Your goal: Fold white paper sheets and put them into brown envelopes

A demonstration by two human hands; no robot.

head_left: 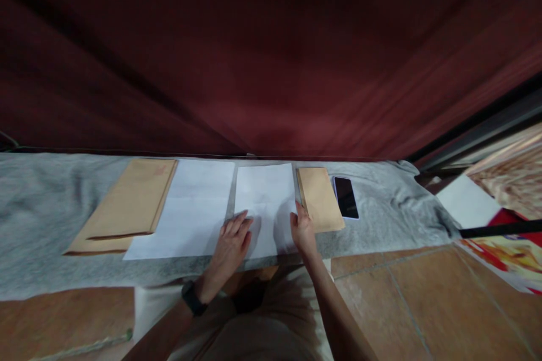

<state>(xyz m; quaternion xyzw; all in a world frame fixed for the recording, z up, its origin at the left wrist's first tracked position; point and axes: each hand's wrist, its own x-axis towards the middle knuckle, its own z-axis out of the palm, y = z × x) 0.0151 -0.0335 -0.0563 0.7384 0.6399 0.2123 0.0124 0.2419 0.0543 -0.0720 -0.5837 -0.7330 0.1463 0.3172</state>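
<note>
Grey, felt-like cloth (pixel 51 208) covered the low surface, and on it lay a white sheet of paper (pixel 265 194) directly before the person. The left hand (pixel 232 240) rested flat on the sheet's lower left part, fingers stretched out and together, pressing down and grasping nothing; a dark wristband (pixel 192 298) circled that wrist. The right hand (pixel 302 229) sat at the sheet's right edge with its fingers curled loosely, the fingertips touching the paper's border; whether it pinched the edge or only pressed on it could not be told. A larger white sheet (pixel 190 211) lay just beside the first, to its left, their edges close together. Further left, a long tan paper envelope (pixel 127 206) overlapped that larger sheet's border. On the other side, a smaller tan envelope (pixel 319 197) lay just beside the right hand, and a black smartphone (pixel 346 197) with a pale rim rested face up next to it. Dark red curtain fabric (pixel 271 51) hung behind the surface. Brown floor tiles (pixel 415 299) showed below on the right.
</note>
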